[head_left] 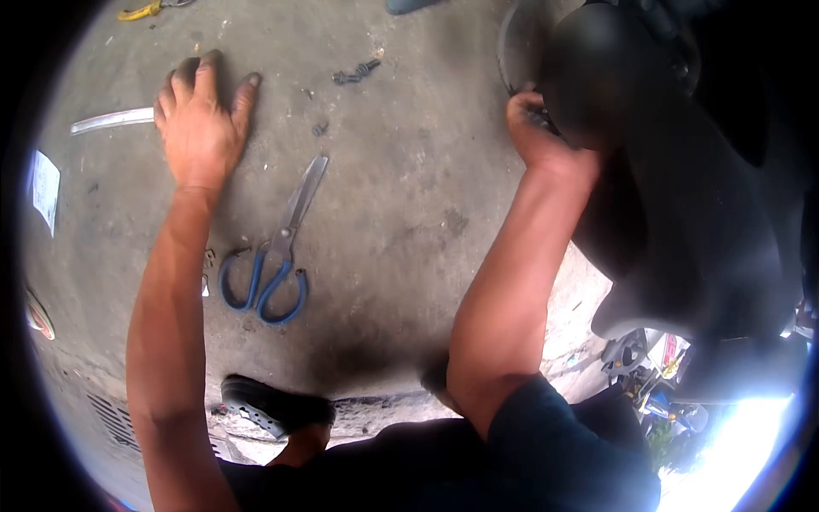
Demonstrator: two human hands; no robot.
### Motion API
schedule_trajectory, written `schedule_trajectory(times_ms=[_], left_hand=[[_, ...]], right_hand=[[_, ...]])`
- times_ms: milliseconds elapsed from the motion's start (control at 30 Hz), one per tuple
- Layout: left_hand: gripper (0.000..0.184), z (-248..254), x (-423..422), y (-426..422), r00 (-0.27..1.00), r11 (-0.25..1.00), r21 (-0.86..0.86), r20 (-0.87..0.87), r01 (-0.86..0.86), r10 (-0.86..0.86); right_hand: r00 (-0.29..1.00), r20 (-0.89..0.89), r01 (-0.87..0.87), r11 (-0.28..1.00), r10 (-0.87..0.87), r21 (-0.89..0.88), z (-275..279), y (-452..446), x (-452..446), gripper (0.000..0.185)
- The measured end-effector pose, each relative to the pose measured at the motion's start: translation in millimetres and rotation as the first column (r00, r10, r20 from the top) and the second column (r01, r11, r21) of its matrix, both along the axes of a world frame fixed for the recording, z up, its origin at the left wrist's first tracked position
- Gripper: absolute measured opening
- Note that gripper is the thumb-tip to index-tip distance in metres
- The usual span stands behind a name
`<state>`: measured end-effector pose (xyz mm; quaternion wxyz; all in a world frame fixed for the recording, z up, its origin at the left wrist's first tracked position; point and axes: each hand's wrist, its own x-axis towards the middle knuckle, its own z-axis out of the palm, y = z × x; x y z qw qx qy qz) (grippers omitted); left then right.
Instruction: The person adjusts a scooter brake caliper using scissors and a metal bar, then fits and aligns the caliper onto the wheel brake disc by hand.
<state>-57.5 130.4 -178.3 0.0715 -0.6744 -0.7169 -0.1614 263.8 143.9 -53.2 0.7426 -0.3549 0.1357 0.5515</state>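
Note:
My left hand (200,124) lies palm down on the concrete floor with its fingers spread. A flat silvery strip (113,120) runs up to the side of this hand; whether the hand presses on its end is hidden. My right hand (550,141) reaches in at a dark, rounded part (597,72) of what looks like a motorbike. Most of its fingers are hidden there. Between my arms lies a pair of scissors (277,247) with blue handles, blades slightly parted. Several dark bolts (357,73) rest on the floor ahead, and a small dark piece (320,129) is nearer.
Yellow-handled pliers (141,11) lie at the far left. White paper (45,192) is at the left edge. A large black body panel (699,230) fills the right side. My foot in a black clog (269,404) stands at the floor's near edge.

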Motion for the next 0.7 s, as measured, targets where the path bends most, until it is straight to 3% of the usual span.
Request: schedule_trajectory(times_ms=[100,167,300,400,500,533,567,633,667,700], left_hand=[[0.058,5,-5,2,1.0,1.0,-0.017,-0.006,-0.013,0.013],[0.058,2,-1,-2,1.0,0.999,-0.036,-0.01,-0.015,0.014],[0.058,-1,-2,-1,1.0,1.0,0.007,-0.024,-0.005,0.005],[0.059,3,-1,0,1.0,0.999,-0.039,-0.015,-0.011,0.011],[0.06,1,-1,0,0.999,1.0,0.003,-0.028,-0.018,0.018],[0.059,9,2,-1,1.0,0.999,-0.041,0.009,-0.027,0.028],[0.06,12,4,-4,0.999,0.997,-0.069,0.04,-0.017,0.02],[0.059,18,1,3,0.997,0.994,-0.098,0.051,-0.045,0.05],[0.059,19,2,-2,0.998,0.988,-0.145,0.033,-0.045,0.05],[0.056,11,1,-6,0.999,0.997,-0.078,0.049,-0.006,0.009]], right_hand=[[1.0,0.009,0.014,1.0,-0.014,-0.015,-3,-6,-2,0.044],[0.988,0.129,0.076,0.996,-0.081,0.04,-14,-21,-2,0.043],[0.985,0.175,-0.068,0.914,-0.003,0.4,-34,-46,1,0.042],[0.95,0.31,-0.06,0.958,-0.031,0.279,-24,-66,-29,0.047],[0.864,0.504,-0.092,0.986,0.009,0.14,-64,-87,-44,0.052],[0.596,0.793,-0.095,0.992,0.127,-0.087,-66,-102,-56,0.055],[0.235,0.93,-0.013,0.958,0.283,-0.288,-65,-124,-68,0.058],[0.133,0.953,0.114,0.951,0.272,-0.287,-81,-176,-91,0.059],[-0.069,0.946,-0.053,0.946,0.316,-0.32,-74,-195,-117,0.056],[-0.272,0.914,-0.214,0.907,0.301,-0.363,-66,-207,-140,0.054]])
